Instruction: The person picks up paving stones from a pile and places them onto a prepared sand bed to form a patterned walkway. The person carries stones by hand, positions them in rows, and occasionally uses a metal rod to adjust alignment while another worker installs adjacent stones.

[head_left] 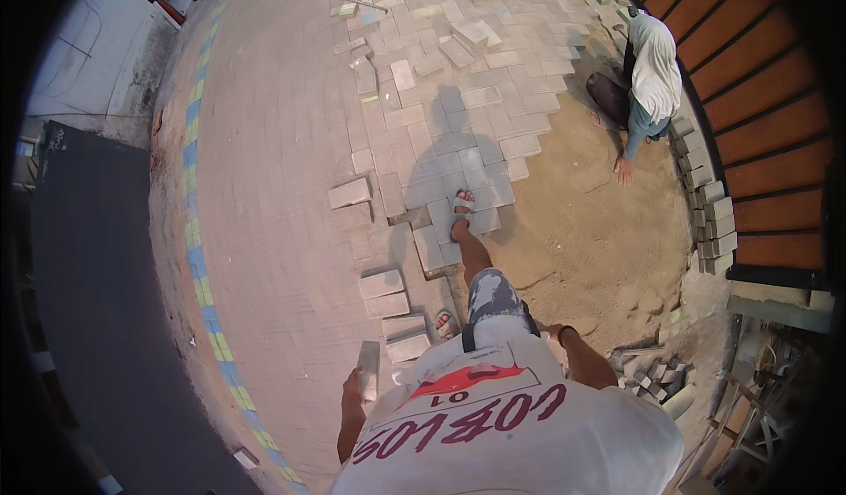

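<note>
My left hand hangs at my side, shut on a grey paving block held on edge. Just ahead of it lie several loose grey blocks in a short row on the paved ground. My right hand is at my right hip above the sand; it is mostly hidden by my shirt and its fingers cannot be made out. My forward foot in a sandal stands on the laid grey pavers at the edge of the sand bed.
Another person crouches at the far right with a hand on the sand. Stacked blocks line a wooden slatted wall at right. Loose pavers lie scattered at the top. Rubble sits near my right. A dark road lies left.
</note>
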Demonstrator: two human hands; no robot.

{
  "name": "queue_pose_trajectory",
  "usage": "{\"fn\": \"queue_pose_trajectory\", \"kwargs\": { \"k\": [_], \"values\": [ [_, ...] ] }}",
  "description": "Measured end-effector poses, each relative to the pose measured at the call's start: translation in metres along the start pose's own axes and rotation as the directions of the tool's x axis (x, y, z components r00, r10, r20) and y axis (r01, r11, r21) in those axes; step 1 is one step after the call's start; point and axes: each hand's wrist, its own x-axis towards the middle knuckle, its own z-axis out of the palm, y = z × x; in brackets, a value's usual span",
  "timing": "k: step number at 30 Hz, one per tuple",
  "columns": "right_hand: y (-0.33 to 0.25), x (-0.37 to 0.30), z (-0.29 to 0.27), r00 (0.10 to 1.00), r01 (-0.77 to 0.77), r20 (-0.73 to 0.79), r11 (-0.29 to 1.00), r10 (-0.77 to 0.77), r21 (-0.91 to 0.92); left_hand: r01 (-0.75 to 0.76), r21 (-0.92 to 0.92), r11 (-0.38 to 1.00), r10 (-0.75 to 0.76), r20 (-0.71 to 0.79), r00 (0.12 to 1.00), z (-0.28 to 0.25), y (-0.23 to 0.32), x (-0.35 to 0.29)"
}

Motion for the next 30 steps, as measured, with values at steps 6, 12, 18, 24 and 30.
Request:
{"fn": "queue_pose_trajectory", "kwargs": {
  "k": [6,12,18,24,30],
  "values": [
    [0.078,0.111,-0.134,0.961,-0.055,-0.202,0.848,0.188,0.527,0.063,-0.16,0.985,-0.047,0.098,0.994,0.093,0.189,0.089],
    [-0.142,-0.009,-0.372,0.981,-0.001,-0.179,0.931,0.072,0.366,-0.012,-0.113,0.993,0.005,-0.065,0.998,0.077,0.362,0.065],
    [-0.183,-0.023,-0.538,0.908,-0.039,-0.37,0.919,0.197,0.393,0.001,-0.037,0.999,-0.003,-0.056,0.998,0.15,0.534,0.093],
    [-0.245,-0.011,-0.629,0.923,-0.112,-0.272,0.865,0.273,0.488,0.099,0.105,0.99,-0.087,-0.108,0.99,0.176,0.688,0.14],
    [-0.289,-0.007,-0.688,0.965,-0.178,-0.071,0.827,0.254,0.533,0.146,0.195,0.97,-0.121,-0.134,0.984,0.22,0.833,0.154]
  ]
}}
